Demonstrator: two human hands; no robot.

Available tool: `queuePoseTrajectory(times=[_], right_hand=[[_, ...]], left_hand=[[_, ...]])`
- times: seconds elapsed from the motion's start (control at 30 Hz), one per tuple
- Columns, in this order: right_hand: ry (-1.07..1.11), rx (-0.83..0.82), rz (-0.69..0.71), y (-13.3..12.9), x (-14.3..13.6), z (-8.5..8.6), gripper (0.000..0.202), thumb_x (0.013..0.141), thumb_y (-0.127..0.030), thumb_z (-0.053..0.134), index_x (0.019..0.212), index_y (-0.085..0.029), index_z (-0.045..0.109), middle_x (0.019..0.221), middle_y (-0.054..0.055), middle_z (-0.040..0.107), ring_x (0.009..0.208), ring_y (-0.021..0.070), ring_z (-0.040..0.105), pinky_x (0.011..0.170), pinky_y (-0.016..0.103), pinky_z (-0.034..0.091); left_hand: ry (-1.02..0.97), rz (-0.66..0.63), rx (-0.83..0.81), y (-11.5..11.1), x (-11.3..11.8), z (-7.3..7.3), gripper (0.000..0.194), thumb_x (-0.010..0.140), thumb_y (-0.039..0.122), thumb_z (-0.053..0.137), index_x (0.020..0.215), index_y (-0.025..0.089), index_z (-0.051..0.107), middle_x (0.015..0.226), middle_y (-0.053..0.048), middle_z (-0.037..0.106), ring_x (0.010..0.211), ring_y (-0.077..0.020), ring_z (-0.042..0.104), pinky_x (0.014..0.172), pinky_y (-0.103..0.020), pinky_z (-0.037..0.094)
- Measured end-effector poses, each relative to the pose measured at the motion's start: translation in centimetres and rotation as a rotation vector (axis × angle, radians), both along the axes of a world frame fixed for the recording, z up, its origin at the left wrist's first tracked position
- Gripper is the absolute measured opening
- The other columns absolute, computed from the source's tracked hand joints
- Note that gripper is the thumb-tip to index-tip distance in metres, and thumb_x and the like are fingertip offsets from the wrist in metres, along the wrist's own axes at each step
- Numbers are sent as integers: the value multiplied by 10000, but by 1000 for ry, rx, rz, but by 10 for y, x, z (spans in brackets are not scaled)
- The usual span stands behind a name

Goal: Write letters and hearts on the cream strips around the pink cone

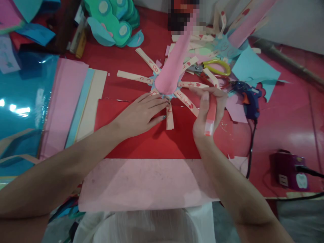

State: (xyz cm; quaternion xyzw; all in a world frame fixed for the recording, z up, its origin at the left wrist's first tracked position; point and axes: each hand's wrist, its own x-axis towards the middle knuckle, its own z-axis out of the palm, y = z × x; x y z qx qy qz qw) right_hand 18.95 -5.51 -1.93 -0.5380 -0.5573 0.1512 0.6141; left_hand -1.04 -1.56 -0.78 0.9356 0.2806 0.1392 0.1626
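A pink paper cone [170, 69] stands on a scalloped blue base, and cream paper strips with red letters and hearts radiate from it. My left hand [145, 111] lies flat with its fingers stretched over the base and a lower strip [169, 118]. Its thumb points toward that strip, which bears a red letter. In my right hand [210, 109] is a red marker [210, 116], gripped with its pale end toward me. That hand hovers over the strips on the right, and its fingers hide the marker's tip.
Yellow-handled scissors [216, 65] and a blue glue gun [249, 99] lie to the right, near a purple power box [290, 170]. Green foam shapes [116, 22] sit at the back. Coloured sheets [64, 101] are stacked left. Another pink cone [249, 27] stands back right.
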Motion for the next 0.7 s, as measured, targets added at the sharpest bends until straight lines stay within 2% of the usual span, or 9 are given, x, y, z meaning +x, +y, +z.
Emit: queuePoseTrajectory(times=[0.33,0.43,0.53,0.6,0.7], right_hand=[[-30,-81,-20,-2,-3,3,169,973,-431,368,1025,-296,458,1078,74,627,1053,232,663,955,488,517],[58,-116,-3,-6,-7,8,143,957,-424,429,934,-291,475,958,32,662,843,191,695,789,417,570],[164,-150,81,-10,-12,12,149,948,-396,469,865,-273,479,751,-28,668,637,140,669,643,335,575],[208,-195,146,-11,-13,13,157,942,-399,478,855,-268,483,661,-56,654,586,128,667,606,306,577],[195,-299,200,-11,-14,14,189,928,-423,492,835,-259,491,630,-60,646,562,121,672,586,286,576]], left_hand=[[-98,-51,139,1,0,-4,346,1008,281,380,1171,143,653,1269,-127,646,1250,-262,559,1104,-496,413],[-99,-60,154,2,0,-4,346,1008,270,381,1124,138,679,1250,-136,653,1219,-274,581,1085,-503,430],[-104,-71,166,3,0,-3,344,1003,258,388,1095,131,694,1238,-142,656,1192,-277,598,1075,-507,439],[-94,-65,158,3,-1,-3,335,999,251,392,1080,149,701,1256,-131,648,1202,-265,591,1089,-499,427],[-77,-61,141,3,-1,-4,322,994,256,403,1044,167,709,1272,-122,638,1219,-260,577,1104,-495,412]])
